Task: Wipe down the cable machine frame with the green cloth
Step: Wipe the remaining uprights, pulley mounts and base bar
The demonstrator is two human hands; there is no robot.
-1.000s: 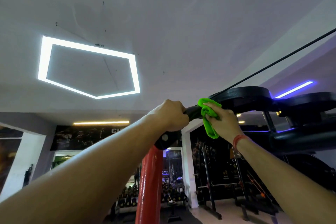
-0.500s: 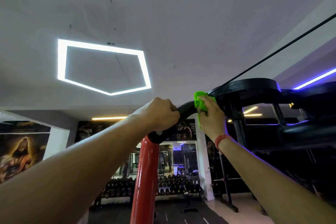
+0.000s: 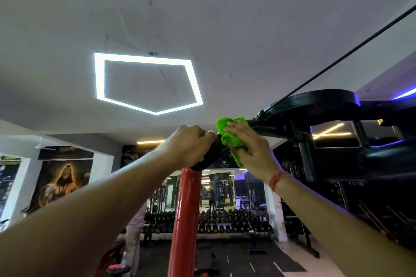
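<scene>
left hand (image 3: 189, 144): clenched round the black bent bar (image 3: 209, 153), likely to steady it against the wiping
right hand (image 3: 249, 148): fingers fairly straight, pressing the green cloth (image 3: 229, 135) onto the bar, thumb hidden
cloth position: bunched over the bar just right of the left hand, near the pulley wheel (image 3: 315, 101)
why overhead: this frame section is high up, above the red post (image 3: 184, 220)
hidden: bar surface under the cloth; dark frame to the right hard to read; cable (image 3: 351, 51) cut off at top right

Pentagon ceiling light (image 3: 147, 83) glowing; dumbbell rack (image 3: 225, 220) (far wall).
</scene>
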